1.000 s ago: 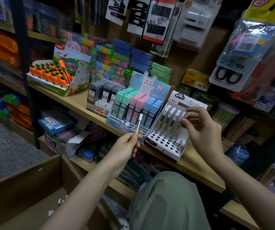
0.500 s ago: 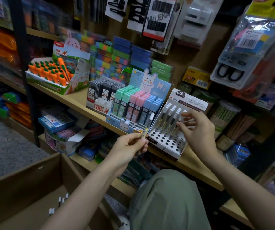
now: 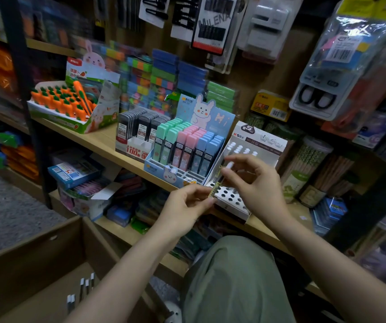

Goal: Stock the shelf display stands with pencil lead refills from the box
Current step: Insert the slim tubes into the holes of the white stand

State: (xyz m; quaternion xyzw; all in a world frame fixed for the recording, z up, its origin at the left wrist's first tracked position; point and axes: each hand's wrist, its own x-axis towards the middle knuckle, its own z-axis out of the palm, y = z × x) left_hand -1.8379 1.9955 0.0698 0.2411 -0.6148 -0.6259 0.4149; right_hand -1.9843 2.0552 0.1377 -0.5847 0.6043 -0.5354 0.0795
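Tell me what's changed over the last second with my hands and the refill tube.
The left hand brought the refill tube right, to the white stand; the right hand came off the stand's tubes and now pinches its upper end. The stand, pastel display and box stayed put.

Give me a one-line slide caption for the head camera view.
Both hands, left hand and right hand, hold a lead refill tube over the white perforated display stand.

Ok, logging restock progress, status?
Left hand and right hand both pinch one lead refill tube. Tube over white stand, not yet slotted. Nothing blocking.
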